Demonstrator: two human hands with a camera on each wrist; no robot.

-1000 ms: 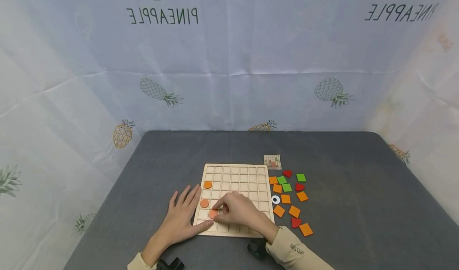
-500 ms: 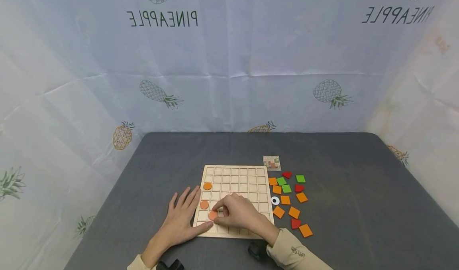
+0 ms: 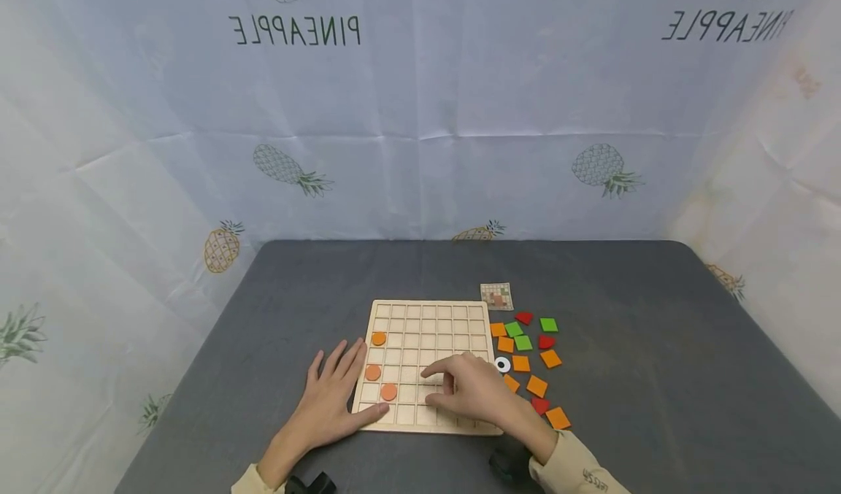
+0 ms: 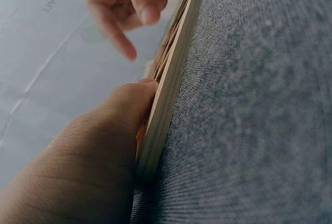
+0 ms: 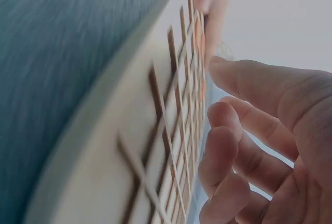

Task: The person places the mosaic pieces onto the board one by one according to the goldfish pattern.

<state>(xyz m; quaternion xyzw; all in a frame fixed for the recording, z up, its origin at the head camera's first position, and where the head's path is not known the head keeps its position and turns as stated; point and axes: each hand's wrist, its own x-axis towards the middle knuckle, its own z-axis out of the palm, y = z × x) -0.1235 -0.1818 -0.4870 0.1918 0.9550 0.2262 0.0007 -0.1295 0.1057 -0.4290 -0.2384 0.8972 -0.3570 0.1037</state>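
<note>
A wooden grid board (image 3: 423, 326) lies on the grey table. Three orange discs sit in its cells at the left: an upper disc (image 3: 379, 338), a middle disc (image 3: 372, 372) and a lower disc (image 3: 389, 392). My left hand (image 3: 331, 392) is spread at the board's left side, its thumb on the near left corner. In the left wrist view that thumb (image 4: 132, 99) presses the board's edge. Over the board's right half is my right hand (image 3: 473, 388), holding nothing, thumb and index finger apart. The right wrist view shows its other fingers (image 5: 225, 146) loosely curled.
Right of the board lie loose pieces: several orange squares (image 3: 536, 386), green pieces (image 3: 548, 325), red pieces (image 3: 547, 341) and a white ring with a black centre (image 3: 502, 365). A small printed grid card (image 3: 496, 296) lies by the far right corner. A pineapple-print curtain (image 3: 420, 100) hangs behind.
My right hand has let go of the lower orange disc and moved right across the board. The disc stays in its cell. My left hand keeps its place.
</note>
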